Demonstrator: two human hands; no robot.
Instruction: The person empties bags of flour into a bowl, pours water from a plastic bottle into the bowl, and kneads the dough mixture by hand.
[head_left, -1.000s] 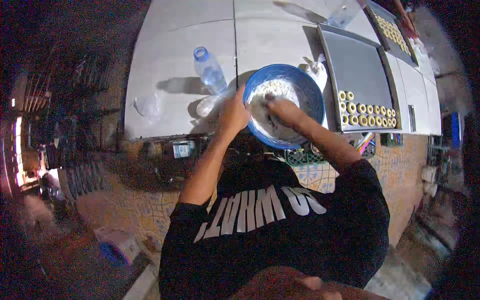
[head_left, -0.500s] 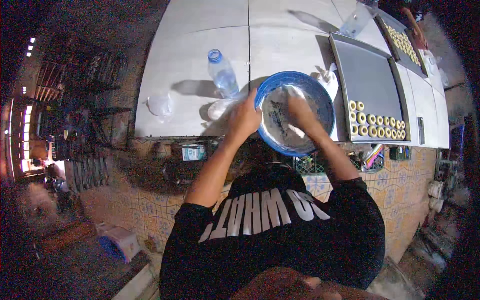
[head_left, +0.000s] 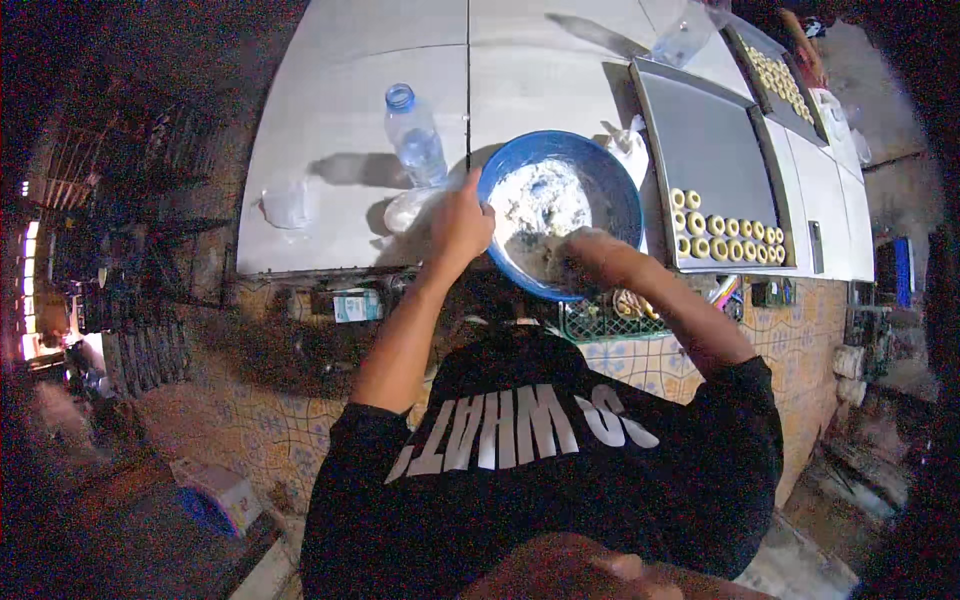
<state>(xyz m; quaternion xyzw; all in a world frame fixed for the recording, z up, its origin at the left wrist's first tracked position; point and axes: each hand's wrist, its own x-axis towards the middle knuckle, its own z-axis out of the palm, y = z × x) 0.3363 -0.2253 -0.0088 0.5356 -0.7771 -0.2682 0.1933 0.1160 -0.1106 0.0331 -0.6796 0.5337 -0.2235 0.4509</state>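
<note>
I noted the left hand (head_left: 462, 222) clamped on the bowl (head_left: 560, 212) rim, steadying it on the tabletop (head_left: 330, 120). The right hand (head_left: 578, 250) sat buried in dough (head_left: 540, 200); its grip I could not tell.

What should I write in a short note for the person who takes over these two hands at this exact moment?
Left hand: grips the near-left rim of the blue bowl and steadies it.
Right hand: inside the bowl, down in the white dough; its fingers are hidden.
Things: the bowl stands at the near edge of the white counter. A plastic bottle stands left of it, a grey baking tray right of it.
Done: small ring-shaped pieces lie in rows on the near part of the tray.
Left: the dough in the bowl looks loose and floury, and most of the tray is bare.
</note>
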